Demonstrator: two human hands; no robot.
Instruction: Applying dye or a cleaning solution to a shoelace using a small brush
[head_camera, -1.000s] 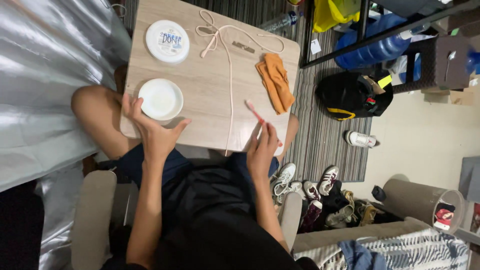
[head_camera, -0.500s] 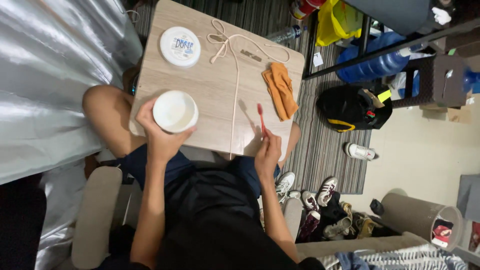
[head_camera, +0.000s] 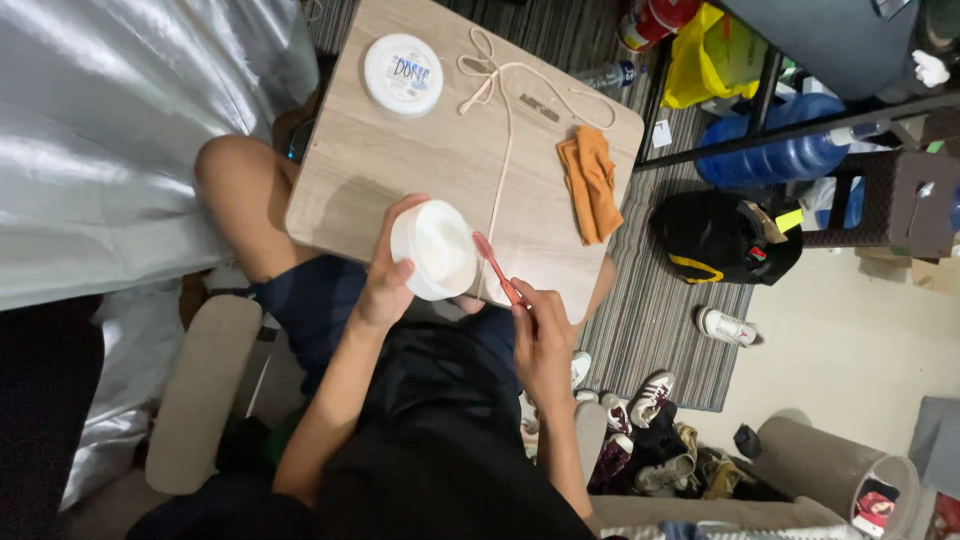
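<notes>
My left hand (head_camera: 385, 285) grips a round white tub (head_camera: 435, 250) of pale cream, lifted off the small wooden table (head_camera: 400, 160) and tilted toward me. My right hand (head_camera: 540, 330) holds a pink toothbrush (head_camera: 495, 268) by the handle, its head touching the tub's right rim. The tub's white lid (head_camera: 403, 73) with blue print lies at the table's far left corner. An orange cloth (head_camera: 590, 180) rests folded at the table's right side. A pale pink cord (head_camera: 505, 110) loops across the tabletop.
A silver sheet (head_camera: 110, 130) covers the left side. A black bag (head_camera: 725, 240), blue water jugs (head_camera: 780, 155) and a yellow bag (head_camera: 705, 55) sit right of the table. Several shoes (head_camera: 650, 430) lie on the striped rug near a grey bin (head_camera: 830, 470).
My left hand has lifted the tub from the table and brought it toward me. My right hand has swung the toothbrush over until its head meets the tub.
</notes>
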